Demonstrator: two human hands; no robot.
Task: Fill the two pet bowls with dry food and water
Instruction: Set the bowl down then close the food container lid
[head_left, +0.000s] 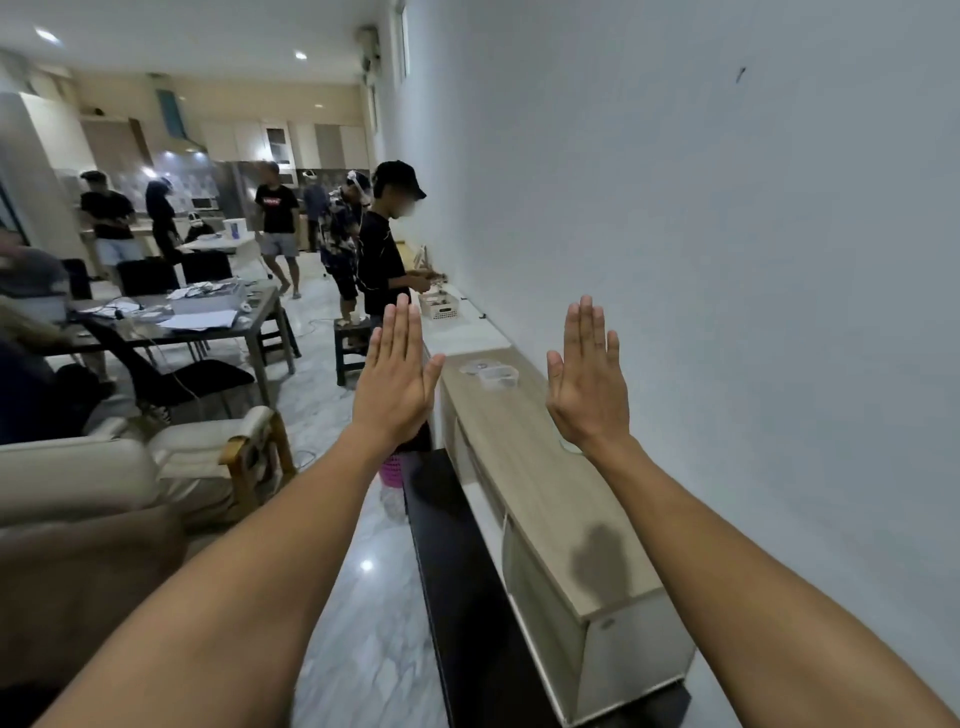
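My left hand and my right hand are both raised in front of me, backs toward me, fingers straight and together, holding nothing. Between and beyond them, on the long wooden cabinet top along the white wall, lie two small pale containers: a clear, angular dish and a round flat one beside it. They are too small and blurred to tell their contents. A pale round object peeks out below my right wrist, mostly hidden.
A black low unit runs along the cabinet's left side on the marble floor. A pink basket stands on the floor below my left hand. A cream armchair sits left. A person in a black cap works at the counter farther along; several others stand behind.
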